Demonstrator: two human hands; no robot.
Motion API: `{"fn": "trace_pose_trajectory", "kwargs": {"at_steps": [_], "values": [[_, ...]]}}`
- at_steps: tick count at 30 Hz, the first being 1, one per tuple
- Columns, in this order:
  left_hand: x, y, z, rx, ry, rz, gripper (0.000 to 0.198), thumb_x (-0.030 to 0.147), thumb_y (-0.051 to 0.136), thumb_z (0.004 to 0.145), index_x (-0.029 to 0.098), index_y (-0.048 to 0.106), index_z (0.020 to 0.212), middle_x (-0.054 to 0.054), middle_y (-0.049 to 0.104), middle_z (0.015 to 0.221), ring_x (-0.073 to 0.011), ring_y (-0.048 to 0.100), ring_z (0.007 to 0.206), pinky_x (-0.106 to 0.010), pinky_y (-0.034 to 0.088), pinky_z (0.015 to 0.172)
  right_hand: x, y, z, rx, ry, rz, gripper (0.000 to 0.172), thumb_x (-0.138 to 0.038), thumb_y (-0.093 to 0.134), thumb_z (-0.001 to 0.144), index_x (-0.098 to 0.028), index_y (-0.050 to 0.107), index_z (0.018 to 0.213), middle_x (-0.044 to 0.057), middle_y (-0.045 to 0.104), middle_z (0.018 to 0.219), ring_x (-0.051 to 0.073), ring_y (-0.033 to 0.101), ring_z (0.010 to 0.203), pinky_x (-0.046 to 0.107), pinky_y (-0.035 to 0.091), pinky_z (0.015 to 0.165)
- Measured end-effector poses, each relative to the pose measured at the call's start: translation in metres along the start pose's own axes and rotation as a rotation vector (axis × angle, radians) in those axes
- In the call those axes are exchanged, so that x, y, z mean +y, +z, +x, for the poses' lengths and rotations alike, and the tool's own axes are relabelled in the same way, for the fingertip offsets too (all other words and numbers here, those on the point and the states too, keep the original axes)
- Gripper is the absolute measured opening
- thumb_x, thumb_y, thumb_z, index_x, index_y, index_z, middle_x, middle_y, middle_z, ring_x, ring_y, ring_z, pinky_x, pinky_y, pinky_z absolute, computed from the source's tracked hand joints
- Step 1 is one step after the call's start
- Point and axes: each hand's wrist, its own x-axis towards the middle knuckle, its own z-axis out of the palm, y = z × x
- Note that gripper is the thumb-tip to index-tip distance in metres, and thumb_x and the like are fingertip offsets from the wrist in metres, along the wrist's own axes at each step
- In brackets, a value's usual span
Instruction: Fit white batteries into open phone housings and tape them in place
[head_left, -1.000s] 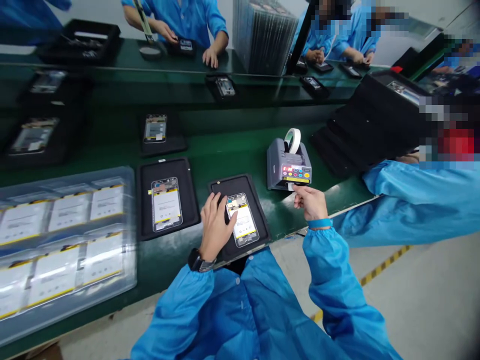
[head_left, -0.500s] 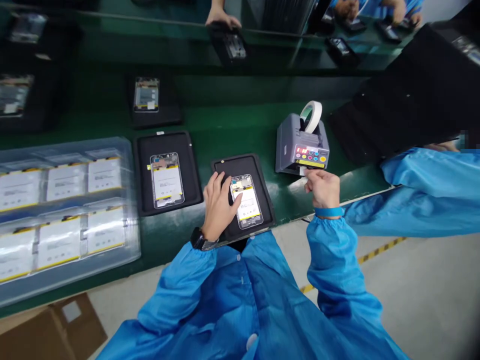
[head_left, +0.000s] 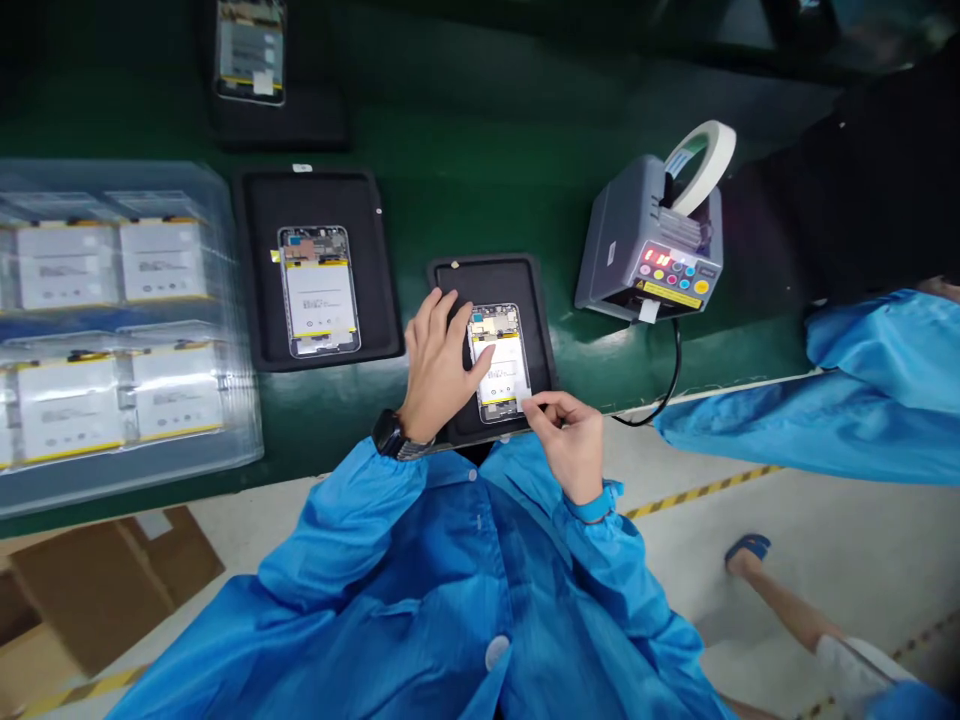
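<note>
An opened phone point(head_left: 499, 375) with a white battery lies in a black tray point(head_left: 536, 345) in front of me. My left hand point(head_left: 441, 360) rests over the tray's left side, fingers stretched out, its thumb reaching onto the battery. Pinched between thumb and finger of my right hand point(head_left: 568, 435) is a small piece of white tape point(head_left: 523, 393), held at the phone's lower right corner. Whether the tape touches the phone I cannot tell. A grey tape dispenser point(head_left: 645, 245) with a roll of white tape point(head_left: 709, 165) stands to the right, a short strip sticking out of its front.
Left of me another opened phone point(head_left: 320, 295) lies in a black tray point(head_left: 379, 320), and a third point(head_left: 251, 55) is farther back. A clear plastic tray point(head_left: 244, 420) holds several batteries. A power cord point(head_left: 675, 375) hangs over the table edge. Another person's blue sleeve point(head_left: 750, 435) is at right.
My right hand has moved left from the dispenser to the phone, carrying a piece of tape. My left hand stays on the tray. The view has tilted downward.
</note>
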Motion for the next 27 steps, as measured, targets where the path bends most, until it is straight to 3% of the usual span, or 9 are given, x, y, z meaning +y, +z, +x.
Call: {"fn": "trace_pose_trajectory", "kwargs": {"at_steps": [7,20,27], "values": [[0.002,-0.002,0.001,-0.026,-0.029,-0.026,0.057,0.038,0.060,0.096,0.019,0.050,0.149,-0.019,0.044,0.161,-0.0370,0.028,0.156,-0.058,0.026,0.125,0.000,0.011,0.001,0.111,-0.168,-0.278,0.034,-0.049,0.067,0.089,-0.020,0.077,0.074,-0.005,0.043,0.054,0.015,0.044,0.060,0.032,0.034,0.071],[0.003,-0.003,0.002,-0.036,-0.028,-0.046,0.056,0.037,0.058,0.097,0.017,0.050,0.149,-0.020,0.043,0.161,-0.0373,0.027,0.157,-0.058,0.026,0.125,0.002,0.024,-0.005,0.235,-0.221,-0.431,0.035,-0.046,0.064,0.092,-0.020,0.075,0.072,-0.005,0.047,0.054,0.017,0.050,0.062,0.036,0.031,0.081],[0.005,-0.005,0.002,-0.043,-0.035,-0.059,0.055,0.035,0.056,0.097,0.017,0.049,0.149,-0.021,0.042,0.161,-0.0376,0.027,0.157,-0.059,0.025,0.124,0.008,0.023,-0.005,0.213,-0.229,-0.510,0.033,-0.045,0.063,0.095,-0.020,0.074,0.077,-0.005,0.049,0.056,0.018,0.052,0.065,0.037,0.028,0.083]]}}
